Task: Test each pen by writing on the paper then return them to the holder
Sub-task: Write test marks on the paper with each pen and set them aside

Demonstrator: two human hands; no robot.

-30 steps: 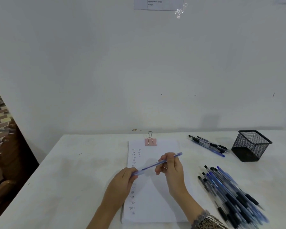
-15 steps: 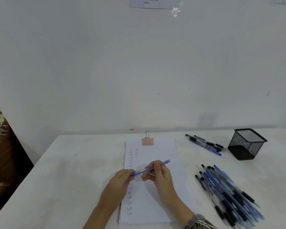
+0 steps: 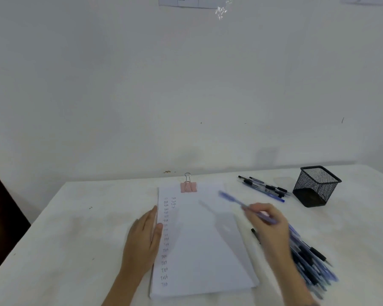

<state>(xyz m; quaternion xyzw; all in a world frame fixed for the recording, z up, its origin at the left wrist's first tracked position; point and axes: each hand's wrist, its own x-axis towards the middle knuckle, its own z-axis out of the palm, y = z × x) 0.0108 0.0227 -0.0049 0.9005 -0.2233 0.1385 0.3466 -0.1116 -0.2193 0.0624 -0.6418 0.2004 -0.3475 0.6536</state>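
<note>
Right hand point(image 3: 266, 219) pinched a blue pen point(image 3: 234, 200) raised, blurred, over the paper's point(image 3: 203, 244) right edge, left hand point(image 3: 145, 233) lay flat-fingered on its left edge, holder point(image 3: 316, 186) far right.

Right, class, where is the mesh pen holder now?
In the head view, the mesh holder stands far right on the table, near the wall, beside a small group of pens.

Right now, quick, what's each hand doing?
Left hand: open, flat on the left edge of the clipped white paper stack.
Right hand: gripping a translucent blue plastic pen.
</note>
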